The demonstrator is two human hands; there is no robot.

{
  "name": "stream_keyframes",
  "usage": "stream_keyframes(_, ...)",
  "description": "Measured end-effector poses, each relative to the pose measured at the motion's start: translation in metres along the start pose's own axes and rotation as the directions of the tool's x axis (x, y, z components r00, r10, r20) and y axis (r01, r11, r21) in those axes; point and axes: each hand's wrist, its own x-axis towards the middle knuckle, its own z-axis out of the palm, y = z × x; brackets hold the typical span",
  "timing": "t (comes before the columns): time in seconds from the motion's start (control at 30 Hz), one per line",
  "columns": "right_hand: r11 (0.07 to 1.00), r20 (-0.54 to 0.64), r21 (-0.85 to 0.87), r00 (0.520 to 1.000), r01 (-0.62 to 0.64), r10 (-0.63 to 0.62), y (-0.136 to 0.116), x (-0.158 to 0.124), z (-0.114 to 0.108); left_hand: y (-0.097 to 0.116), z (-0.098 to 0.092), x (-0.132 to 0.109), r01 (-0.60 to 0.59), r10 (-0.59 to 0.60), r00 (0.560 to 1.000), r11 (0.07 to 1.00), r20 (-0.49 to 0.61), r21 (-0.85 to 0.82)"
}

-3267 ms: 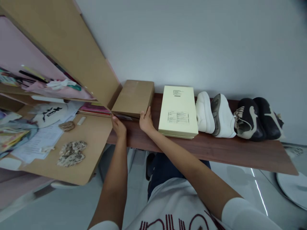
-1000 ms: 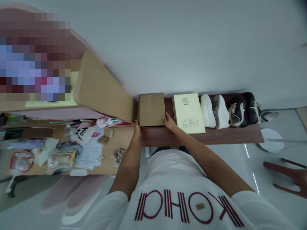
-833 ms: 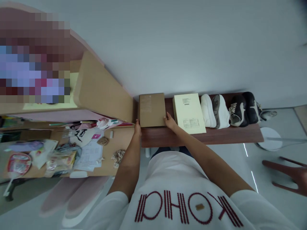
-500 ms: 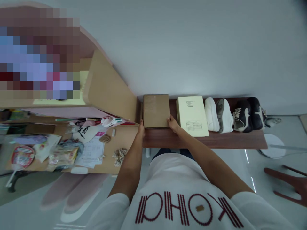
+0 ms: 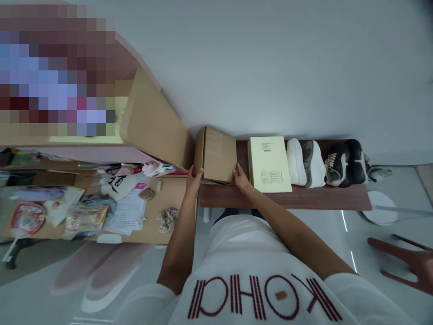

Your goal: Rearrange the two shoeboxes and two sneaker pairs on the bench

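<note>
Between my two hands is a brown cardboard box [image 5: 219,155], tilted so that its left side shows, over the left end of a dark wooden shelf top [image 5: 280,201]. My left hand [image 5: 195,177] grips the box's lower left corner, thumb on the front edge. My right hand [image 5: 239,176] holds its lower right edge. To the right of the box lies a pale yellow box [image 5: 269,164] with printed labels. Beside it stand white and grey shoes [image 5: 304,163], then black shoes [image 5: 345,163].
At the left, a desk [image 5: 176,192] bears papers [image 5: 126,210], a white cap [image 5: 117,186], plastic packets and a red fan [image 5: 27,220]. A tan panel [image 5: 155,122] rises beside the box. A round white object [image 5: 380,207] and a reddish-brown chair [image 5: 406,259] are at the right.
The brown box has tilted and turned, exposing its left side. My left hand has shifted slightly left with its corner, and my right hand still holds the right edge. The view has moved slightly.
</note>
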Motion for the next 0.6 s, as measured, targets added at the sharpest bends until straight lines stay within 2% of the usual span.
stream_keyframes(0.13, 0.999, 0.028, -0.016, 0.998, -0.050, 0.051, -0.013, -0.008, 0.012, 0.014, 0.012, -0.019, -0.185, 0.204, 0.977, 0.956, -0.065, 0.226)
stream_keyframes(0.23, 0.999, 0.080, -0.006, 0.995, -0.054, 0.054, -0.025, -0.016, 0.022, 0.022, 0.021, -0.033, -0.237, 0.285, 0.957, 0.879, -0.059, 0.413)
stream_keyframes(0.43, 0.970, 0.184, 0.193, 0.977, -0.146, 0.110, -0.047, -0.034, 0.035, 0.020, 0.032, -0.048, -0.304, 0.358, 0.933, 0.842, -0.040, 0.446)
stream_keyframes(0.53, 0.957, 0.204, 0.236, 0.972, -0.167, 0.119, -0.049, -0.036, 0.035, 0.014, 0.035, -0.049, -0.309, 0.358, 0.934, 0.837, -0.024, 0.451)
stream_keyframes(0.6, 0.960, 0.211, 0.242, 0.973, -0.143, 0.092, -0.045, -0.034, 0.034, 0.010, 0.036, -0.048, -0.304, 0.342, 0.939, 0.866, -0.026, 0.396)
